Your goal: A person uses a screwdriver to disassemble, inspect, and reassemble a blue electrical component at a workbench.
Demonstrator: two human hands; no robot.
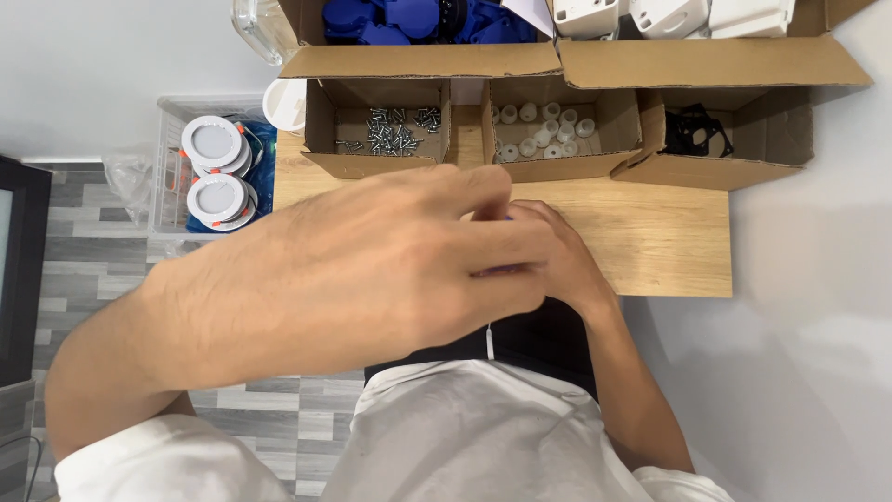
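My left hand [372, 270] reaches across the middle of the view, close to the camera, with its fingers laid together over my right hand [567, 260]. Between the two hands only slivers of a small blue part [507, 217] show; most of it is hidden. The right hand curls around that part over the wooden board [669, 232]. Whether the left fingers grip the part or only rest on it is hidden.
Three small open cardboard boxes stand along the board's far edge: screws [390, 130], white round caps [548, 130], black parts [697, 130]. Behind them are larger boxes of blue pieces [400, 19] and white housings [669, 14]. At the left, a clear crate holds round white lamps [214, 167].
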